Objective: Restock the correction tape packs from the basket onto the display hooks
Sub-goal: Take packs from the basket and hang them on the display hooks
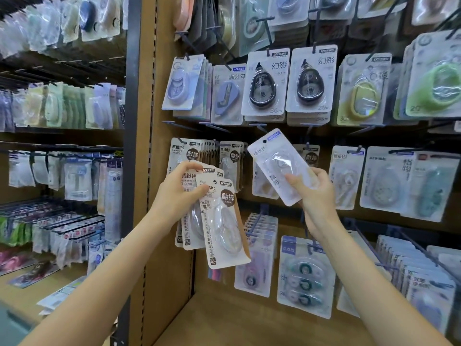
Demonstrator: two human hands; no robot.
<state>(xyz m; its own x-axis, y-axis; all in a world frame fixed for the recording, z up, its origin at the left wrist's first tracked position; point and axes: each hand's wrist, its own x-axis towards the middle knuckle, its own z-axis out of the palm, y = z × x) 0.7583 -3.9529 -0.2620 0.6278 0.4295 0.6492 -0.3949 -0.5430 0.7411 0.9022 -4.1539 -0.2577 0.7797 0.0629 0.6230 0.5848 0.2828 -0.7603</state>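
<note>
My left hand (178, 193) grips a fanned stack of correction tape packs (219, 221) by their upper ends; the front pack hangs lowest, with a kraft-brown edge. My right hand (314, 193) holds a single white pack (277, 166) by its lower end, tilted left, hang hole at the top left. That pack is raised in front of the middle row of display hooks (308, 146), just left of a hook bearing similar packs (310, 156). The basket is out of view.
Pegboard rows of hanging tape packs fill the wall: black teardrop packs (264, 83) above, more packs (305, 278) below. Long bare hooks (414, 243) jut out at the lower right. A wooden upright (149, 121) separates a second rack (62, 108) on the left. A wooden shelf (249, 325) lies below.
</note>
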